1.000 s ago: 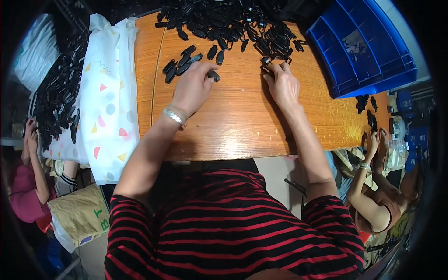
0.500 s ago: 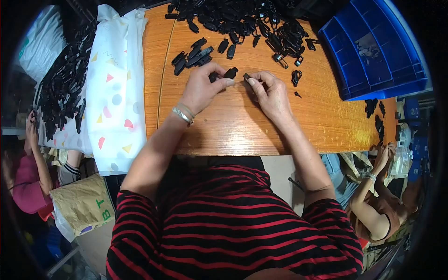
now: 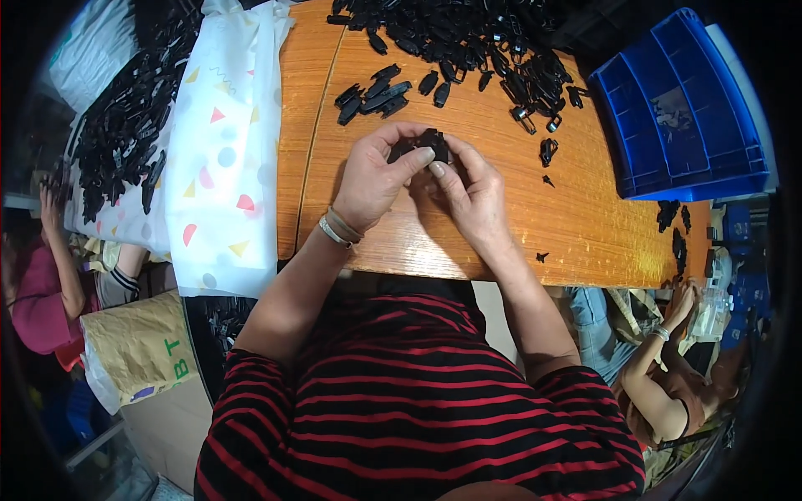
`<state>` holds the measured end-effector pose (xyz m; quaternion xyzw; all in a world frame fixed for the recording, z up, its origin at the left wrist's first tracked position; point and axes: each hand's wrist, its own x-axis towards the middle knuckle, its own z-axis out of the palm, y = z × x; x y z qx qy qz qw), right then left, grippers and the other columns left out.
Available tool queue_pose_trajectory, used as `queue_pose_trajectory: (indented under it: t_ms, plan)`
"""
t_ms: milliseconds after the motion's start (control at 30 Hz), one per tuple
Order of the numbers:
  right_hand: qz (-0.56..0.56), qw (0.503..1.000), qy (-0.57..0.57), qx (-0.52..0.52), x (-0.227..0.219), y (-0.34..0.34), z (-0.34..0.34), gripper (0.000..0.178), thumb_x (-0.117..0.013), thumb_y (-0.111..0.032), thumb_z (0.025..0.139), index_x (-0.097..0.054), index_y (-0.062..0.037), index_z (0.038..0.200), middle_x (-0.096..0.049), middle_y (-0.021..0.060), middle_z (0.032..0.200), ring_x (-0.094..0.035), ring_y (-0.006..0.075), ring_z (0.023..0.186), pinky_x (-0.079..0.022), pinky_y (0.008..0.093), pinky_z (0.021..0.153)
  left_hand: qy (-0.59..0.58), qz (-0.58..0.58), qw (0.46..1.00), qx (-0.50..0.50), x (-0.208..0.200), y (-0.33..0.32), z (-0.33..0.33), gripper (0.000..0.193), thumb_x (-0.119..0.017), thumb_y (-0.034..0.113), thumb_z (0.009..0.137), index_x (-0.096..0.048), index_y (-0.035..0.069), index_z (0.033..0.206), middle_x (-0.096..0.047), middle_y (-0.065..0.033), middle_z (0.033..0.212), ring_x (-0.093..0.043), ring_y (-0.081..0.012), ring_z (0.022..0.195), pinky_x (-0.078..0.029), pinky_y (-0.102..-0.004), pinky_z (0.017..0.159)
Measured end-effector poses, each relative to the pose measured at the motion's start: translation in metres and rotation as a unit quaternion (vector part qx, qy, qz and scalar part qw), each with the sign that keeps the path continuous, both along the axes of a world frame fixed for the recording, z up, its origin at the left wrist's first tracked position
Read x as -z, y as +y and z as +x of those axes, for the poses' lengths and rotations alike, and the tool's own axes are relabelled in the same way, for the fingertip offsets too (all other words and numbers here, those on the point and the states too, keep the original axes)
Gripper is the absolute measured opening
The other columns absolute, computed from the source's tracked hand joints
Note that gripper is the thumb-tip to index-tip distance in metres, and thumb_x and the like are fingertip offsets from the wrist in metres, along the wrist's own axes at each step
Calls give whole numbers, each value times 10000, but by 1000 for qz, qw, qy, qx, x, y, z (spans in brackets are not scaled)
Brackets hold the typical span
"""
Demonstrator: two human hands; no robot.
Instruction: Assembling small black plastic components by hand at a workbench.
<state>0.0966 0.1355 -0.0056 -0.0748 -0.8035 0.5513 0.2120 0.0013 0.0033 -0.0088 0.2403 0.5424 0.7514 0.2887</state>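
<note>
Over the wooden table [image 3: 451, 250], my two hands meet in front of me. My left hand [image 3: 372, 179] is closed, its thumb pressing a small black plastic part [image 3: 433, 144]. My right hand [image 3: 474, 190] pinches the same part from the other side, thumb tip beside the left thumb. Fingers cover much of the part, so its exact kind cannot be made out. Just beyond the hands lies a small group of black oblong plastic pieces [image 3: 384, 93]. Two similar pieces [image 3: 441, 93] rest to the right of that group.
A large heap of black pieces [image 3: 443, 37] covers the far table. Blue bin [image 3: 668, 117] stands far right, patterned plastic sheet [image 3: 221, 175] left. Small black bits [image 3: 541, 257] lie right of my forearm. People work at left [image 3: 46, 284] and right [image 3: 660, 376].
My hands have come together; the right hand moved left to the black part in the left hand. The whole view has shifted slightly. A small black bit now shows beside my right forearm.
</note>
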Motion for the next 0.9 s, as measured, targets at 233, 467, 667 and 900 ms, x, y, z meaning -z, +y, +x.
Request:
queue_pose_trajectory:
  t_ms: [233, 467, 667, 900]
  plan:
    - [30, 999, 8, 21, -10, 7, 2, 270, -644, -64, 903, -607, 49, 1145, -604, 54, 929, -577, 70, 705, -480, 202, 631, -16, 11, 1000, -14, -2, -3, 1, 236, -630, 87, 911, -588, 0, 1126, -624, -15, 954, -557, -52, 778, -472, -192, 689]
    - [103, 994, 30, 29, -21, 1, 2, 224, -642, -41, 885, -641, 28, 1099, -571, 58, 855, -563, 104, 735, -465, 227, 635, 27, 7, 999, -29, -1, -4, 3, 224, -622, 80, 915, -589, -4, 1120, -625, -12, 930, -550, -33, 753, -468, -171, 645]
    - [135, 990, 32, 32, -16, 0, 2, 221, -668, -18, 850, -655, 25, 1067, -563, 65, 804, -553, 123, 705, -456, 236, 623, 73, 9, 996, -46, 2, -4, 5, 242, -621, 66, 911, -607, -4, 1142, -628, 7, 916, -545, -24, 743, -461, -163, 633]
    - [207, 968, 121, 78, -3, -13, 0, 234, -711, 11, 777, -671, 14, 1007, -592, 99, 790, -594, 190, 681, -507, 282, 614, 88, 23, 989, -113, 8, -1, 24, 274, -625, 76, 910, -622, -11, 1170, -624, 2, 912, -542, -26, 735, -452, -168, 632]
